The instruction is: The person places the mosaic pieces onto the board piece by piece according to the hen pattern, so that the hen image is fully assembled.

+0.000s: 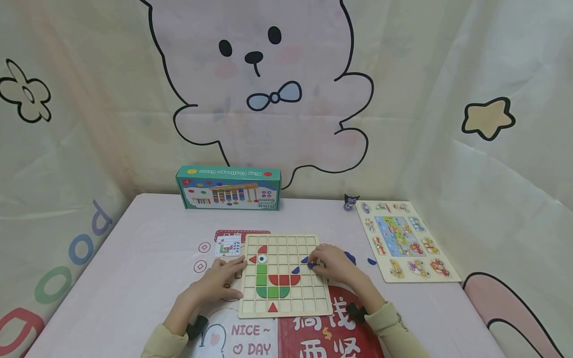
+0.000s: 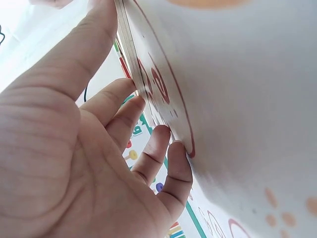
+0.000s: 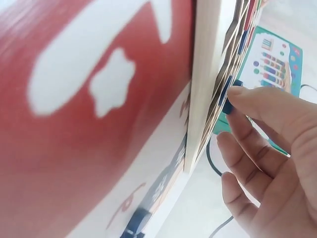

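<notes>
A wooden grid board (image 1: 309, 303) lies on the table, with red, green, white and blue pieces forming a bird-like figure. My left hand (image 1: 217, 281) rests at the board's left edge, its fingers and thumb touching that side. Over the right part of the grid, my right hand (image 1: 333, 263) pinches a small blue piece (image 3: 232, 94) between thumb and finger. Other blue pieces (image 1: 296, 270) sit in cells just left of it. A pattern card (image 1: 228, 246) showing the same kind of figure lies by the board's upper left corner.
More blue pieces (image 1: 372, 261) lie right of the board. A wooden picture puzzle (image 1: 421, 238) is at the right, with a small dark figurine (image 1: 350, 202) at its top corner. A green game box (image 1: 229, 188) stands at the back. Red and white printing (image 1: 331, 338) shows under the board.
</notes>
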Demonstrator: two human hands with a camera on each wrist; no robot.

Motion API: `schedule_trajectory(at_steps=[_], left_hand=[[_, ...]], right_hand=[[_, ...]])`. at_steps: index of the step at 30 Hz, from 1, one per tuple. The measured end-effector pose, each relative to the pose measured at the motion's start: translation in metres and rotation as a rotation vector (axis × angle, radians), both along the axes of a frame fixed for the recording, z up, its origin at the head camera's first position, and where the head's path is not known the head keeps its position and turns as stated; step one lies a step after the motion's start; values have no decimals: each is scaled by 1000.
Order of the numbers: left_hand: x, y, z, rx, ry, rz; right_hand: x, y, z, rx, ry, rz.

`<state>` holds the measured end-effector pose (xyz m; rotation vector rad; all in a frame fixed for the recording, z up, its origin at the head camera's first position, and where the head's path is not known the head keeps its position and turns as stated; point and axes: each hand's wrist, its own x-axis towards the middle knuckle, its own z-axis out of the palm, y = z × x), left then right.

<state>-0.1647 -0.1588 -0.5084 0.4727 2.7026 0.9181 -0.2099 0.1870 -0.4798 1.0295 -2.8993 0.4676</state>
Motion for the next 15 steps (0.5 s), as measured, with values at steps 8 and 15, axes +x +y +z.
schedule_trajectory(at_steps=[8,15], left_hand=[[-1,-1,-2,5,2,-4],[-1,-1,-3,3,5,-7]], right_hand=[[3,-9,0,11,-13,24],[6,-14,1,16,10,75]])
